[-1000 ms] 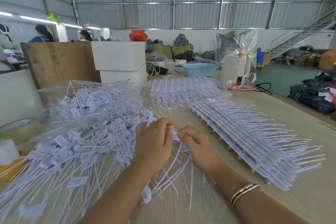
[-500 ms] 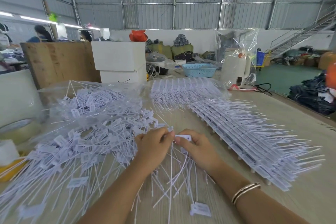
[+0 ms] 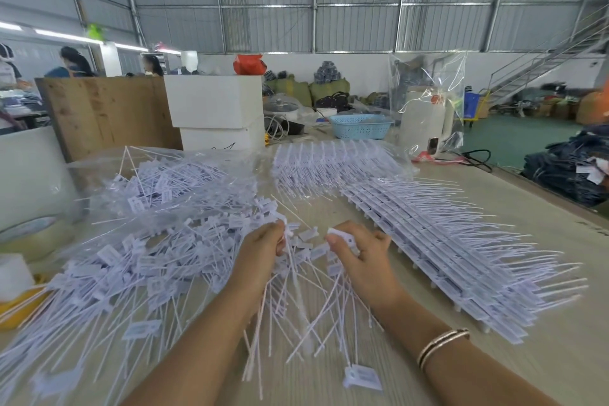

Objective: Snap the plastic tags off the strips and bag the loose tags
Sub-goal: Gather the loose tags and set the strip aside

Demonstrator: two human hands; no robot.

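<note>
Head view:
Left hand (image 3: 260,257): fingers curled, pinching thin tag tails at centre.
Right hand (image 3: 362,257): grips a white tag (image 3: 342,236) (head between thumb and forefinger).
Loose tags (image 3: 141,260): heap at 9 o'clock.
Strips (image 3: 461,260): stacked at 3 o'clock.

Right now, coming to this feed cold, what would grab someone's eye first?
Both hands at the center: the left hand grips a bundle of thin white tails, and the right hand pinches a white tag. To their left sprawls a big heap of loose tags, partly under clear plastic. To the right, a stack of uncut strips runs across the table.
</note>
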